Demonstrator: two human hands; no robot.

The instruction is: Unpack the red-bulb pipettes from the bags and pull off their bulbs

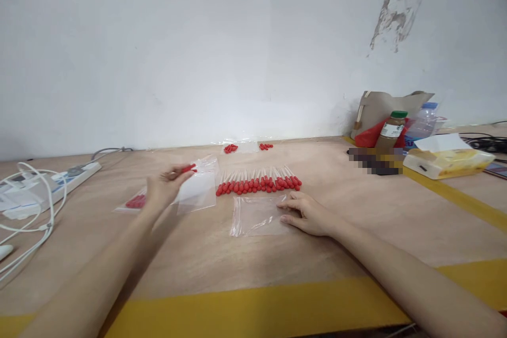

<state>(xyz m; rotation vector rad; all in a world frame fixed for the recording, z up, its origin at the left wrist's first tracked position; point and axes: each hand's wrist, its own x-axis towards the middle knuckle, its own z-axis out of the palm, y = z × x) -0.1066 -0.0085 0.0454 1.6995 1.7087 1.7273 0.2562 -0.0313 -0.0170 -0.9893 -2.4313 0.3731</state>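
Yellow-edged table [198, 261], scuffed wall [222, 53] behind (left hand [163, 186], fingers tight on red pieces [189, 168]; right hand [311, 215], fingers apart)

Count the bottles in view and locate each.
2: green-capped bottle in front of the grey bag; blue-capped bottle behind the tissue pack. Others may be hidden.

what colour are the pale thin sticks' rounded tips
The rounded tips are red, clearest in the head view.
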